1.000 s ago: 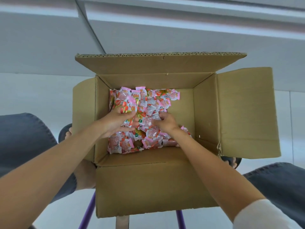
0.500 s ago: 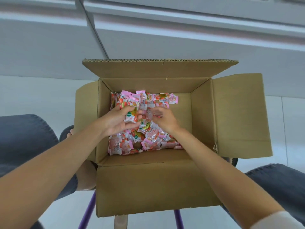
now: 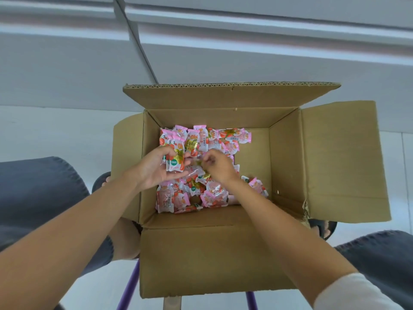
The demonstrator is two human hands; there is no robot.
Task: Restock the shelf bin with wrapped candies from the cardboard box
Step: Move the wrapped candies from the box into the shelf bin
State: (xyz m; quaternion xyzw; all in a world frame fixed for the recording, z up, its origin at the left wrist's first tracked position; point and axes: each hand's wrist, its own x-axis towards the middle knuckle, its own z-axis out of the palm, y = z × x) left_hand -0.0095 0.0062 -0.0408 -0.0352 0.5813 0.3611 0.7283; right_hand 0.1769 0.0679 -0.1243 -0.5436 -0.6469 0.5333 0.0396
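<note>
**Pick-up under way, shelf bin out of sight**

Wrapped candies (image 3: pixel 201 191) lie heaped on the floor of the cardboard box (image 3: pixel 201 253), crowding its left and middle, with bare cardboard showing on the right. Just above the heap, the left hand (image 3: pixel 156 170) grips a small bunch of packets between thumb and fingers. Right beside it, the right hand (image 3: pixel 220 166) has its fingers bunched, pinching at another wrapper. All four flaps are open, and the box sits on a purple-legged stand (image 3: pixel 129 285) between the person's knees. No bin appears anywhere, so I'd call this an early stage: a handful is being gathered, the carry and drop are not yet done, and plenty of stock is left.
</note>
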